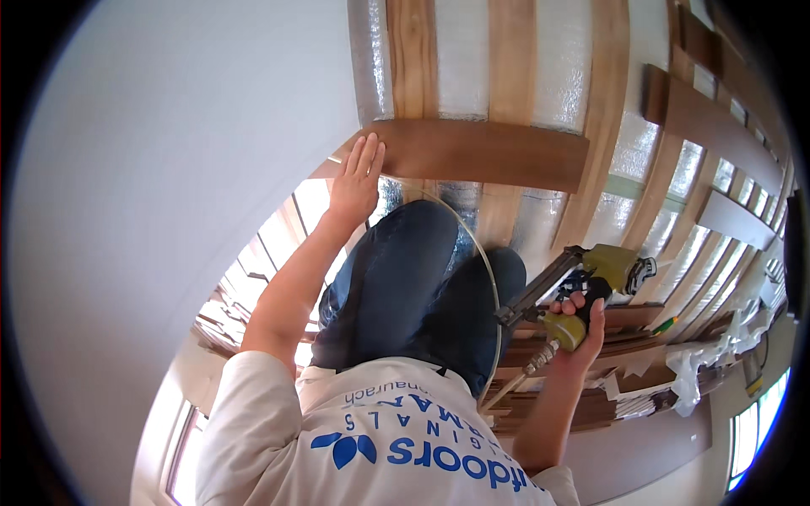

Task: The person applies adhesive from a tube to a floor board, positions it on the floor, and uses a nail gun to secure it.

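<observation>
A brown wooden plank lies across several pale battens, its left end close to the white wall. My left hand rests on that end, fingers stretched flat over the wood. My right hand is wrapped round the black handle of a yellow-green nail gun, held to the right of my knees and apart from the plank. Its long dark magazine points to the left. From the metal coupling at its grip, a pale air hose loops past my legs towards the plank.
Shiny silver sheeting shows between the battens. More brown planks and a paler board lie over the battens at right. Stacked planks, crumpled clear plastic and a small green-and-orange object are at lower right.
</observation>
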`<state>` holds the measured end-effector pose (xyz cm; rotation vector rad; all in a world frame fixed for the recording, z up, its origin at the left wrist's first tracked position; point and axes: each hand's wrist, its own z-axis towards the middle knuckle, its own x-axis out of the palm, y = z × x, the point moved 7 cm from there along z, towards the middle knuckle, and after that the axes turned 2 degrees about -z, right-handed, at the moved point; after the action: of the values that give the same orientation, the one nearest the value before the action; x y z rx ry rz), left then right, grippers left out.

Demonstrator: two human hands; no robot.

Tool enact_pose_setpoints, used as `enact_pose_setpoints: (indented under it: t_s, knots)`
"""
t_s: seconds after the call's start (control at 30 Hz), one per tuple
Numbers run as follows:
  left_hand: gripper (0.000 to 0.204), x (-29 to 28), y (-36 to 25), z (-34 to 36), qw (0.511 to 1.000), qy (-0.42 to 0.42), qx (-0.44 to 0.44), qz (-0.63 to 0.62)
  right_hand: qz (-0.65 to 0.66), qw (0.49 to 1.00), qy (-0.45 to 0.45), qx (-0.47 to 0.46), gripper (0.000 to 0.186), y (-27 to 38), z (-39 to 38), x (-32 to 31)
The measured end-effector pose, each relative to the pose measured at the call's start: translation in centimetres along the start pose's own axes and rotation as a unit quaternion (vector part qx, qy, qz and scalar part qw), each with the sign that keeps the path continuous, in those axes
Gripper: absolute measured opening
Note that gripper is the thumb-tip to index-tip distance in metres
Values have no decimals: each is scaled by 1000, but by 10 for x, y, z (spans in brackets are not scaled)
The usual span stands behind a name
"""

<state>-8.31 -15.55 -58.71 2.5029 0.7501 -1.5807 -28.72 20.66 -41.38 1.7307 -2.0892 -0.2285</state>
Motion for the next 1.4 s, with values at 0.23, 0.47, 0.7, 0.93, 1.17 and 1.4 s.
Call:
enact_pose_setpoints:
  t_s: [0.23,0.47,0.7,0.93,1.17,1.4]
  knots:
    - [43,3,12,-60,996,35,1,79,162,982,97,-26,28,-47,-50,4]
    - [24,-3,72,-195,994,26,-99,40,111,975,180,-73,25,-80,-112,-19]
    - [24,-73,167,-364,961,-110,-246,62,114,958,235,-116,22,-103,-171,-47]
    - [21,38,268,-569,898,-69,-426,-81,117,949,273,-106,22,-146,-190,-67]
    - [24,199,257,-690,832,-45,-449,-322,30,944,318,-88,20,-194,-223,-30]
    - [36,230,238,-691,843,-164,-391,-330,37,959,266,-96,20,-233,-237,-22]
